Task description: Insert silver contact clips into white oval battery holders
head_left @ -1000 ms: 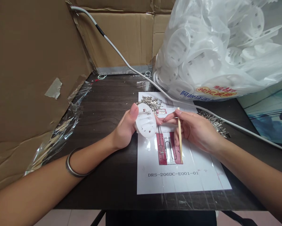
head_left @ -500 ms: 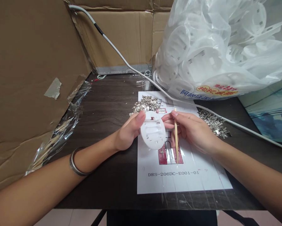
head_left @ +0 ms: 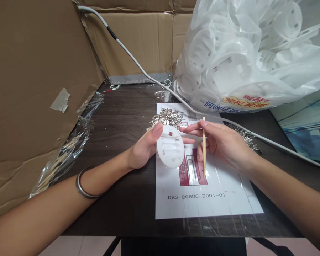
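My left hand [head_left: 142,151] grips a white oval plastic part [head_left: 171,151] by its left edge, thumb on top; the part has ribs, slots and small metal bits. Just right of it, my right hand [head_left: 221,144] pinches a thin wooden stick [head_left: 204,153] that points down over the printed sheet [head_left: 192,208]. Some fingers of my right hand stretch toward the white part. Behind the white part lies a pile of small metal pieces [head_left: 167,116]. A second metal pile [head_left: 246,137] sits beyond my right wrist, partly hidden by that hand.
A big clear bag of white plastic parts [head_left: 229,71] fills the back right. A white cable [head_left: 143,71] runs diagonally across the dark table [head_left: 117,117]. Cardboard walls [head_left: 138,42] stand at the back and left, with crumpled clear film [head_left: 79,131] along the left one.
The white part has shifted slightly left in my left hand. My right hand has moved a little right and up with the stick, away from the part.
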Tool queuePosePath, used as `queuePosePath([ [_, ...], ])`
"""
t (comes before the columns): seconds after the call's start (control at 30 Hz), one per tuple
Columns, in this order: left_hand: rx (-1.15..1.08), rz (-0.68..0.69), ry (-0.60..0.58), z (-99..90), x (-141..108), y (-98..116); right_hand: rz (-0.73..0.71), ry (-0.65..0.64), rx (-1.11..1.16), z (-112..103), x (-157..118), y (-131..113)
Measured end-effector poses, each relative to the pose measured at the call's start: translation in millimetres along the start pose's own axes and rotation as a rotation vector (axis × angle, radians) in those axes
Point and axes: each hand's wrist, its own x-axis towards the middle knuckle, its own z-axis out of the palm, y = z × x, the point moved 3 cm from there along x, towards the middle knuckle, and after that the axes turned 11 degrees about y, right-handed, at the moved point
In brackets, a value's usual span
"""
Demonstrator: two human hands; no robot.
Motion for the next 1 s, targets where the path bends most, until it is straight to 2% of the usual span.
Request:
queuePosePath([
  [0.1,0.021,-0.005,0.033,-5.3,-0.7,-1.2,-0.105,-0.014,-0.222,-13.4,-2.5,-10.8],
  [0.2,0.063,-0.062,0.018,-10.2,0.5,-2.2,-0.376,-0.012,-0.512,-22.9,-10.8,-24.5],
  [0.27,0.11,-0.119,-0.01,-13.0,2.2,-1.2,-0.532,-0.091,-0.674,-21.8,-18.0,-26.9],
  [0.33,0.148,-0.165,-0.018,-15.7,3.8,1.1,-0.587,-0.218,-0.844,-16.6,-23.9,-20.7],
  [0.43,0.165,-0.177,0.075,-19.7,5.2,3.6,-0.671,-0.325,-1.092,-7.3,-30.7,-5.9],
  [0.53,0.152,-0.13,0.203,-21.7,4.6,1.8,-0.886,-0.27,-1.285,-0.4,-38.3,3.6],
  [0.63,0.136,-0.069,0.25,-21.6,3.4,-2.2,-1.036,-0.189,-1.324,0.1,-46.7,5.6],
  [0.77,0.093,-0.007,0.252,-20.7,3.2,-4.7,-1.083,-0.081,-1.269,-5.6,-53.8,1.2],
  [0.9,0.08,0.037,0.273,-17.5,3.2,-3.0,-1.095,-0.14,-1.325,0.3,-55.8,9.7],
  [1.0,0.094,0.051,0.294,-14.8,3.2,-1.6,-1.173,-0.13,-1.343,9.6,-59.9,17.6],
])
